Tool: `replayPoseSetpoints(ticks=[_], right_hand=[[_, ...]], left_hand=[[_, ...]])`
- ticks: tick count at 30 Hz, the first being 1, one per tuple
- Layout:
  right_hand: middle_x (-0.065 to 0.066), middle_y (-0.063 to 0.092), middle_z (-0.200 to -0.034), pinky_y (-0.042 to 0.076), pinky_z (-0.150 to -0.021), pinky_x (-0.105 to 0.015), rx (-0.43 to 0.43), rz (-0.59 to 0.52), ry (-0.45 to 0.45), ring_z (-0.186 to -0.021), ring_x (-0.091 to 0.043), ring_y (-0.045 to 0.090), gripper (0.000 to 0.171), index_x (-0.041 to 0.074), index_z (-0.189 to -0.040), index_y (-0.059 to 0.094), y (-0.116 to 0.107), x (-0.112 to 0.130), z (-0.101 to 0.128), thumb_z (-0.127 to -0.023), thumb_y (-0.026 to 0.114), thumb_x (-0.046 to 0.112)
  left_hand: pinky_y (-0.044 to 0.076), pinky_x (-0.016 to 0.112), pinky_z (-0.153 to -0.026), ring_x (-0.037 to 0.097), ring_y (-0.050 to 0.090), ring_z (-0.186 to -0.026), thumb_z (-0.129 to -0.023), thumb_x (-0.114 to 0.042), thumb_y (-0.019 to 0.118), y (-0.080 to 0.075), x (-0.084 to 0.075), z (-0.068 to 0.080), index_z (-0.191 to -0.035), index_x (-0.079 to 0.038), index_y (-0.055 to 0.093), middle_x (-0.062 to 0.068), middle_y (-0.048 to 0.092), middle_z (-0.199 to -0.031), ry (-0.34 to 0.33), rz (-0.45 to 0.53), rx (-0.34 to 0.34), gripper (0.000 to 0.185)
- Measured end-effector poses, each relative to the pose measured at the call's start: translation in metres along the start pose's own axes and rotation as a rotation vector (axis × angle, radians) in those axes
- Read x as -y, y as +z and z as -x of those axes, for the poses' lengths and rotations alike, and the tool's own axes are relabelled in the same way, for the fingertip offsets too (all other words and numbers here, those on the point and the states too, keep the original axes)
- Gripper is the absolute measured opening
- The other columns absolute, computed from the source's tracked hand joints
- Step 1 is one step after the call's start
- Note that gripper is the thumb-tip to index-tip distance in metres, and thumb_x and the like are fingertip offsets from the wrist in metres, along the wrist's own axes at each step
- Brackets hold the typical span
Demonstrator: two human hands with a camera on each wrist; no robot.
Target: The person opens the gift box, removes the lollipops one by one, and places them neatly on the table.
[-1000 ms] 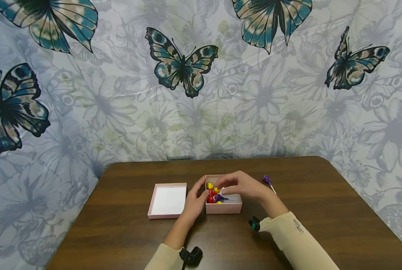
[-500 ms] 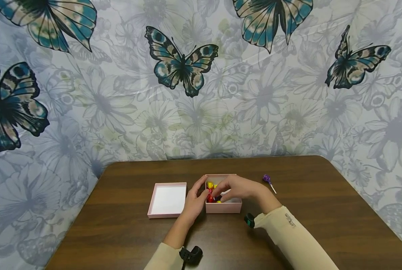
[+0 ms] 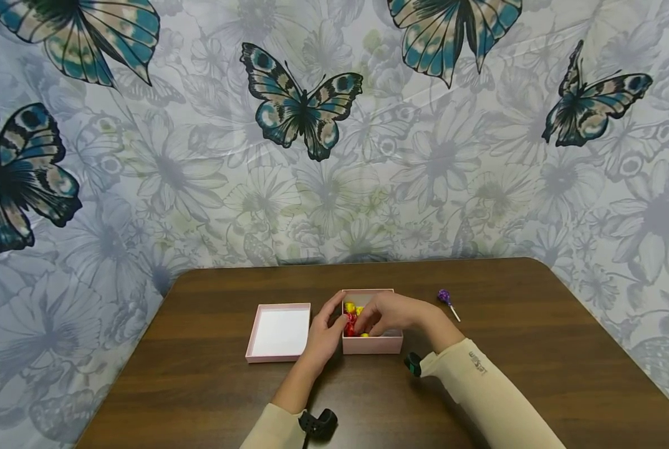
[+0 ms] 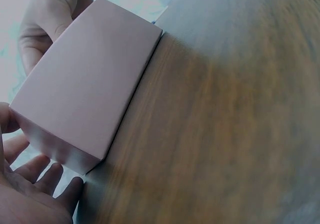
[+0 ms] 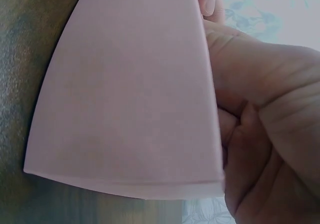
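Note:
A pink box [image 3: 371, 346] stands uncovered on the table, with red and yellow wrapped candies [image 3: 350, 324] at its left end. My left hand [image 3: 322, 340] rests against the box's left wall, thumb at the rim and fingers extended along the side. In the left wrist view those fingers [image 4: 50, 176] are spread against the short wall. My right hand [image 3: 393, 315] reaches down inside the box, fingers bent onto the candies, and I cannot tell whether it grips one. From the right wrist view the box's long front wall [image 5: 130, 94] hides the fingertips.
The box's lid [image 3: 279, 333] lies upturned, white inside up, left of the box. A purple-wrapped lollipop [image 3: 445, 297] with a white stick lies behind the right forearm. The brown wooden table [image 3: 199, 374] ends at a butterfly-patterned cloth [image 3: 334, 206].
My right hand has moved left and down into the box, its fingers bending in among the candies. The purple wrapper seen in the box earlier is now hidden behind it. The left hand stays put.

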State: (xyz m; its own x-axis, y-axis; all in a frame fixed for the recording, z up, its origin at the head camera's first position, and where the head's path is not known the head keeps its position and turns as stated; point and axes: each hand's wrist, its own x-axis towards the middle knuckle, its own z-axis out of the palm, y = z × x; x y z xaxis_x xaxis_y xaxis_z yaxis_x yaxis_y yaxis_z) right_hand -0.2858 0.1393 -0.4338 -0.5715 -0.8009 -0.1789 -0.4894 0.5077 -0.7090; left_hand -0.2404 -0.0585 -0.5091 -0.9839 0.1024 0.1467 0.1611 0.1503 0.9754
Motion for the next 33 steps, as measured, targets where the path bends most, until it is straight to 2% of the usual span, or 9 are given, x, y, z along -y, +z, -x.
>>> replayPoseSetpoints(ticks=[9,13,20,31,33], right_hand=[[0.007,0.077,-0.093,0.055,-0.071,-0.017,-0.021,0.112,-0.028,-0.076,0.001,0.062,0.016,0.016,-0.095,0.08,0.003,-0.004,-0.006,-0.086,0.075,0.005],[0.008,0.077,-0.091,0.055,-0.071,-0.017,-0.03,0.157,-0.039,-0.075,0.002,0.06,0.015,0.018,-0.093,0.081,0.005,-0.004,-0.007,-0.085,0.077,0.006],[0.01,0.077,-0.092,0.055,-0.073,-0.016,-0.036,0.166,-0.016,-0.077,0.002,0.061,0.016,0.019,-0.093,0.081,0.007,-0.003,-0.005,-0.085,0.077,0.006],[0.009,0.077,-0.091,0.055,-0.073,-0.016,-0.025,0.171,0.012,-0.076,0.002,0.064,0.016,0.02,-0.093,0.081,0.005,-0.002,-0.007,-0.086,0.076,0.007],[0.009,0.077,-0.091,0.055,-0.073,-0.016,-0.025,0.173,0.013,-0.076,0.002,0.064,0.015,0.019,-0.093,0.081,0.005,-0.001,-0.006,-0.085,0.076,0.007]], left_hand=[[0.034,0.053,-0.119,0.029,0.036,-0.149,-0.1,-0.009,0.053,-0.001,0.002,0.0,-0.149,-0.019,0.049,0.001,0.041,-0.159,-0.006,-0.004,-0.006,0.05],[0.034,0.054,-0.118,0.031,0.035,-0.149,-0.1,-0.008,0.053,-0.002,0.003,0.001,-0.149,-0.016,0.047,0.004,0.04,-0.16,0.011,-0.007,-0.005,0.05],[0.032,0.056,-0.119,0.033,0.033,-0.15,-0.1,-0.009,0.054,-0.001,0.002,0.002,-0.15,-0.012,0.046,0.008,0.038,-0.161,0.021,0.038,0.007,0.05],[0.034,0.054,-0.118,0.031,0.034,-0.15,-0.099,-0.009,0.054,-0.002,0.004,0.0,-0.149,-0.015,0.048,0.005,0.04,-0.16,0.031,0.009,0.003,0.051],[0.033,0.055,-0.118,0.033,0.033,-0.15,-0.099,-0.007,0.054,-0.003,-0.006,0.003,-0.149,-0.011,0.046,0.009,0.038,-0.16,0.028,0.018,0.017,0.051]])
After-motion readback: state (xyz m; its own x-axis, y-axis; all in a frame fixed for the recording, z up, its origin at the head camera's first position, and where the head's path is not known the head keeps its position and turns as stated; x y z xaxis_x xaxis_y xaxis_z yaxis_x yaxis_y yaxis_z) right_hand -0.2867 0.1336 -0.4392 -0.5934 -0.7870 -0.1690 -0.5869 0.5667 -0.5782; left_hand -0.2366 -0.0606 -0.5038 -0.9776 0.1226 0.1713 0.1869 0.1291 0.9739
